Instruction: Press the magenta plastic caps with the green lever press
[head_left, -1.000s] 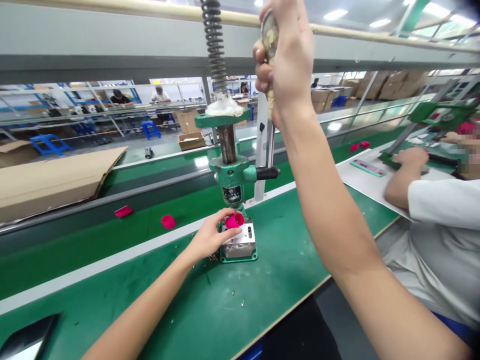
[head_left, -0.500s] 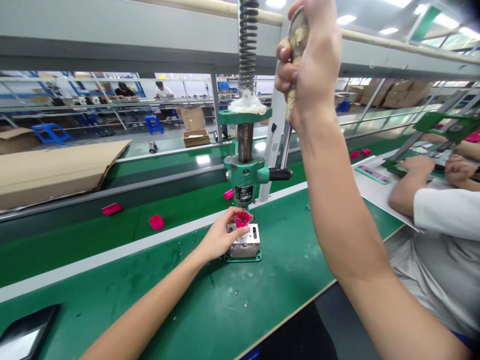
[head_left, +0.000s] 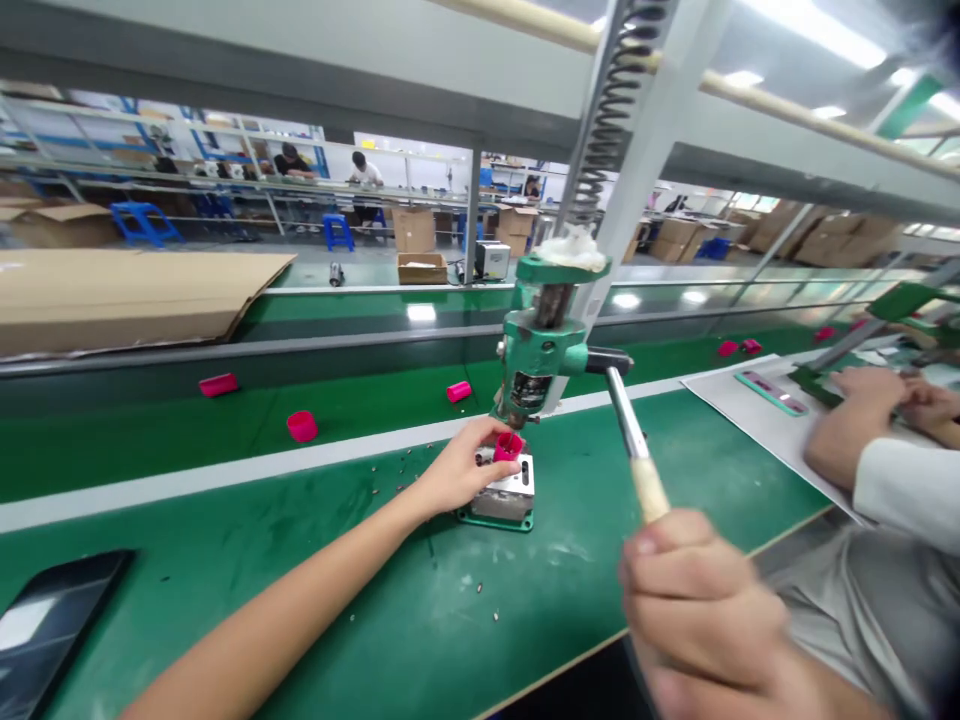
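A green hand press (head_left: 541, 355) with a tall coil spring stands on the green bench (head_left: 465, 610). My left hand (head_left: 459, 470) pinches a small pink cap (head_left: 508, 446) sitting on the press's metal base block (head_left: 510, 492), right under the ram. My right hand (head_left: 694, 600) is a closed fist round the pale handle of the press lever (head_left: 634, 450), which is pulled down low toward me.
Loose pink caps (head_left: 301, 426) lie on the conveyor belt behind the bench. A flat cardboard sheet (head_left: 127, 290) lies at back left. A dark tray (head_left: 45, 625) sits at lower left. Another person's hands (head_left: 870, 395) work at a white board on the right. Small screws are scattered on the bench.
My right hand has swung the lever from high overhead down to low in front. The ram has come down onto the pink cap. My left hand stays on the cap.
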